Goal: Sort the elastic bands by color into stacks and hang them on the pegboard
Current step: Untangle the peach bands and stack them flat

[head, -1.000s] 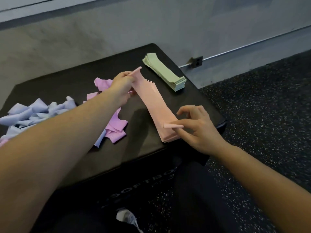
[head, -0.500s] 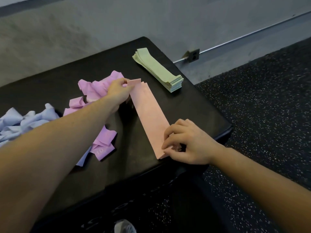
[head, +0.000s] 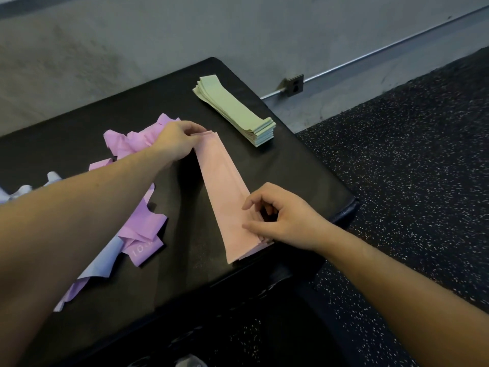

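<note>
2 hands sit at opposite ends of the pink stack (head: 225,192): the left hand (head: 176,140) pinches its far end, fingers curled onto the top band, and the right hand (head: 280,215) has its fingertips curled on the near end, touching the band edges. 1 second ago a single pink band was held up off the stack, its far end raised in the left hand and its near end pinched by the right; half a second ago it was coming down, and now it lies flat on top with both ends being squared up. That reads as 1 more pink band filed, so the pink colour looks close to finished, and I see no loose pink band elsewhere. Count on the black tabletop (head: 304,165): 2 tidy stacks, the pink one near the front edge and the green stack (head: 234,109) well apart toward the far corner, both lying flat; 2 unsorted heaps, a purple heap (head: 137,144) just beside the left hand and pale blue bands (head: 100,263) partly tucked under it and running off the left edge. Bands per stack are too tightly layered to count. No pegboard is in view, so hanging has not begun.
</note>
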